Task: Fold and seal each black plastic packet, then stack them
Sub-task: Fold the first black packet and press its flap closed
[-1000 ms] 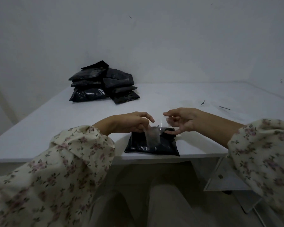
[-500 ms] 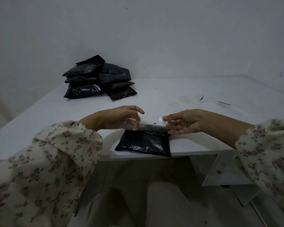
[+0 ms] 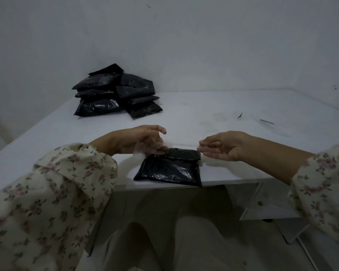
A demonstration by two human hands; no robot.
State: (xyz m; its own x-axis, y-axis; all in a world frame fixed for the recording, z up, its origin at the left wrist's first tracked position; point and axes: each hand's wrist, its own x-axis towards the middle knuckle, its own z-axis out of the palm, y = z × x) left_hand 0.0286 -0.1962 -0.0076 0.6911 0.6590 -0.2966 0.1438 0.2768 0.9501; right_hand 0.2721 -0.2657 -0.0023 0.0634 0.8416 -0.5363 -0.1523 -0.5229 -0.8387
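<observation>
A black plastic packet (image 3: 170, 170) lies at the front edge of the white table (image 3: 204, 114), its top folded over. My left hand (image 3: 141, 140) pinches at the fold's left corner. My right hand (image 3: 223, 146) has its fingertips together at the right corner. A clear tape strip, hard to make out, seems stretched between them along the fold; a translucent blur of it shows under my left fingers. A stack of black packets (image 3: 114, 94), several high, sits at the back left of the table near the wall.
Two small dark scraps (image 3: 239, 115) (image 3: 266, 121) lie on the table at the right. A grey bracket or table leg (image 3: 262, 204) stands under the table on the right. My knees are below the front edge.
The clear strip stood upright over the packet a second ago. My hands have drawn apart and come down to the two ends of the folded top, laying the strip along it.
</observation>
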